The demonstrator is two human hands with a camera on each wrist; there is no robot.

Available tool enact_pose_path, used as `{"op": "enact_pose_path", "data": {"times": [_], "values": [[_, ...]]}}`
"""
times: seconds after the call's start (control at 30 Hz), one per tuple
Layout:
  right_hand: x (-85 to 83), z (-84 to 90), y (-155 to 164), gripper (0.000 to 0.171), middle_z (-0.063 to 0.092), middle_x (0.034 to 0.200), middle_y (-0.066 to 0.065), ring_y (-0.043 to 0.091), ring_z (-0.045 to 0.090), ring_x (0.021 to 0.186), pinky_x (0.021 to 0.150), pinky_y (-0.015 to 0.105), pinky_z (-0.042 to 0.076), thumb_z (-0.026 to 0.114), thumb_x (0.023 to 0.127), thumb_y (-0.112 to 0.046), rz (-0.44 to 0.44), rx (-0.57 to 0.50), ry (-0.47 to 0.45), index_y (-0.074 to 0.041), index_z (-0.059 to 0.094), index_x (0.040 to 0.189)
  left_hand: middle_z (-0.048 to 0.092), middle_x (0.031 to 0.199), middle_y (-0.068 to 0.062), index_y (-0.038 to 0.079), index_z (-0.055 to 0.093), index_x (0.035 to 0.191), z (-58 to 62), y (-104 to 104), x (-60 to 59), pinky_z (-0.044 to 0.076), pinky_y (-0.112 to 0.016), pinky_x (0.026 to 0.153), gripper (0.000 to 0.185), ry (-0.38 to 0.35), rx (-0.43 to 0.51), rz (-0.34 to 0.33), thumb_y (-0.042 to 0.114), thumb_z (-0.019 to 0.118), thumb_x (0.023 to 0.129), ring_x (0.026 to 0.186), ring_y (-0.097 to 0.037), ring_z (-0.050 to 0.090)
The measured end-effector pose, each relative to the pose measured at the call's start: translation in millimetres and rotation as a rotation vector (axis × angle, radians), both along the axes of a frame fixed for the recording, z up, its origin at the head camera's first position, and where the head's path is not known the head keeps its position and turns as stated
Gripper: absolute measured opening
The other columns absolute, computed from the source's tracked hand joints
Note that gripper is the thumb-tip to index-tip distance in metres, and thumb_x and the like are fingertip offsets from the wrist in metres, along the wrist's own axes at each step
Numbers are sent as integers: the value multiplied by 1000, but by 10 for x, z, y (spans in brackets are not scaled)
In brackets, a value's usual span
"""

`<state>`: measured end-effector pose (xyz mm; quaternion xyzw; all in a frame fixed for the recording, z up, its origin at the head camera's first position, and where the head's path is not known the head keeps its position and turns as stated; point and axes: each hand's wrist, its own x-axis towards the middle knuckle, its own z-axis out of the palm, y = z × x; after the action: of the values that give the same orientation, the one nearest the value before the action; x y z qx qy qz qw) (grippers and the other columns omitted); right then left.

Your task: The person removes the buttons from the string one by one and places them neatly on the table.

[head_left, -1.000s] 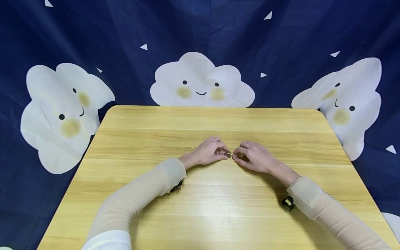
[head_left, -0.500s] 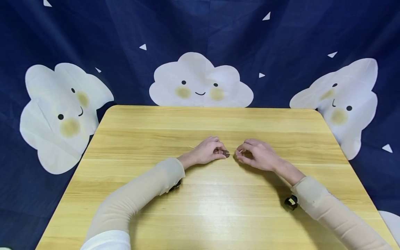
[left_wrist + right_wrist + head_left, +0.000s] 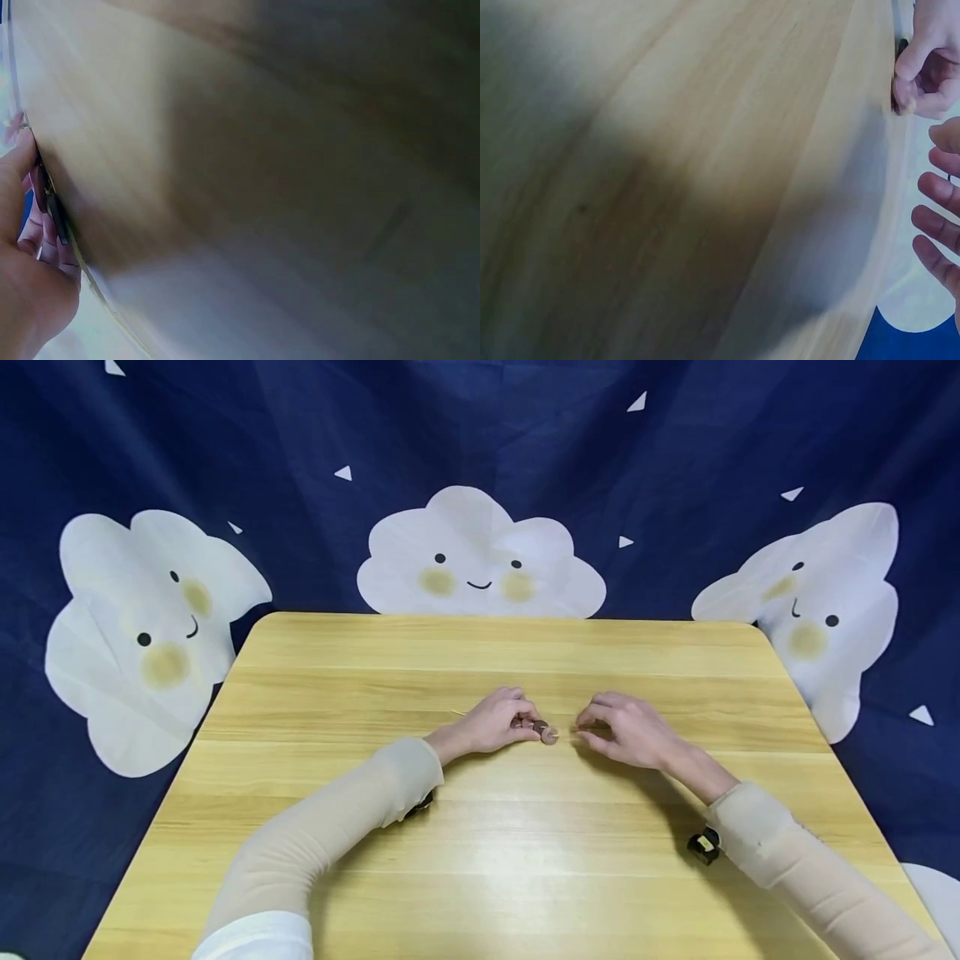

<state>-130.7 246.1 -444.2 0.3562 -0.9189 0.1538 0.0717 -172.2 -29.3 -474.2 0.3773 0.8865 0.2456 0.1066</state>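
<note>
My left hand (image 3: 495, 721) pinches a thin yellowish stick (image 3: 459, 712), whose far left end sticks out behind the wrist. Several small round brownish discs (image 3: 549, 736) sit along the stick at the fingertips, the outermost one tilted against its neighbour. In the left wrist view, darker discs (image 3: 56, 214) show between thumb and fingers, and the stick (image 3: 109, 304) runs down past the palm. My right hand (image 3: 626, 731) hovers a short way to the right of the discs, holding nothing. Its fingers (image 3: 934, 225) look spread and relaxed in the right wrist view.
A pale wooden table (image 3: 480, 860) lies under both hands. Behind it hangs a dark blue cloth (image 3: 495, 427) printed with white clouds. Small dark wrist cameras (image 3: 703, 845) sit under the sleeves.
The right hand has let go of the outermost disc and drawn back to the right. That disc now rests by the others at the left fingertips. The left hand has hardly moved.
</note>
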Motion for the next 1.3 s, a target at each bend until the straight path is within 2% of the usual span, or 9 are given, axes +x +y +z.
{"op": "enact_pose_path", "data": {"times": [0.27, 0.5, 0.73, 0.97, 1.17, 1.3], "values": [[2, -71, -48, 18, 75, 95, -1, 17, 67, 85, 75, 35, 58, 84, 89, -27, 20, 3, -15, -17, 79, 104, 66, 109, -2, 18, 75, 120, -18, -4, 4, 48, -35, 97, 32, -6, 17, -7, 40, 76, 96, 101, -17, 55], [-2, -117, -134, 21, 69, 88, -6, 11, 61, 78, 68, 27, 51, 82, 90, -39, 20, 23, -40, -21, 79, 101, 66, 110, -2, 18, 76, 120, -9, 4, 3, 48, -36, 97, 31, -3, 24, -6, 38, 76, 96, 102, -18, 56], [-5, -144, -206, 29, 68, 89, -6, 9, 58, 76, 68, 27, 51, 80, 91, -47, 17, 34, -24, -20, 79, 101, 67, 112, -3, 18, 76, 119, 4, 6, 2, 49, -38, 101, 31, -8, 21, -3, 39, 76, 96, 105, -20, 57], [-10, -157, -253, 33, 69, 91, -4, 9, 57, 77, 67, 28, 51, 83, 87, -47, 7, 48, -11, -18, 79, 102, 66, 112, -3, 18, 75, 119, -3, 8, -2, 49, -37, 100, 31, -6, 17, -3, 38, 76, 96, 104, -19, 56], [-13, -192, -279, 27, 68, 89, -6, 8, 55, 76, 65, 26, 51, 85, 85, -43, 22, 47, 22, -19, 78, 96, 66, 110, -3, 17, 75, 118, -8, 10, -7, 48, -36, 98, 30, -1, 26, -10, 38, 76, 96, 102, -18, 55], [-19, -196, -299, 22, 67, 87, -7, 7, 54, 76, 63, 24, 49, 85, 85, -39, 11, 44, 3, -20, 78, 94, 65, 109, -3, 16, 75, 118, -1, 5, -1, 48, -36, 96, 30, -12, 30, -7, 37, 77, 96, 100, -17, 54]]}}
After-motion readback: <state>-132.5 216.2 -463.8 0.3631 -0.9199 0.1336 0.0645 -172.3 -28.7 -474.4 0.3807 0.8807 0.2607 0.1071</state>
